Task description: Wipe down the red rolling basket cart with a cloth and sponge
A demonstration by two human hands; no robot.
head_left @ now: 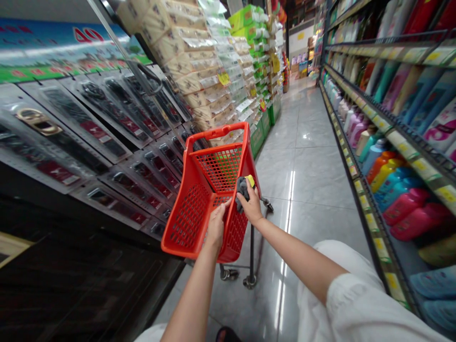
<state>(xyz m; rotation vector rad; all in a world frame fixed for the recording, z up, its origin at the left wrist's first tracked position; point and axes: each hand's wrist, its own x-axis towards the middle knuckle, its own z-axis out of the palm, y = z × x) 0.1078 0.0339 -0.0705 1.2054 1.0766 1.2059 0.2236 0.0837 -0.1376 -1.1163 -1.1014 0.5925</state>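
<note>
A red plastic shopping cart point(188, 216) stands in front of me, its basket tilted in the view. My right hand point(252, 202) is closed on a dark grey cloth point(242, 190) with a yellow part at its top, held against the cart's right side near the rim. My left hand point(216, 225) reaches over the basket's near right corner, at the inner side of that wall. Its fingers are pressed together on the rim, with the tips partly hidden. The basket holds nothing that I can make out.
Packaged belts point(103, 102) hang on a rack at the left. Stacked cartons point(192, 61) line the aisle beyond. Shelves of colourful bottles point(406, 204) run along the right. Grey tiled floor point(309, 166) stretches ahead between them.
</note>
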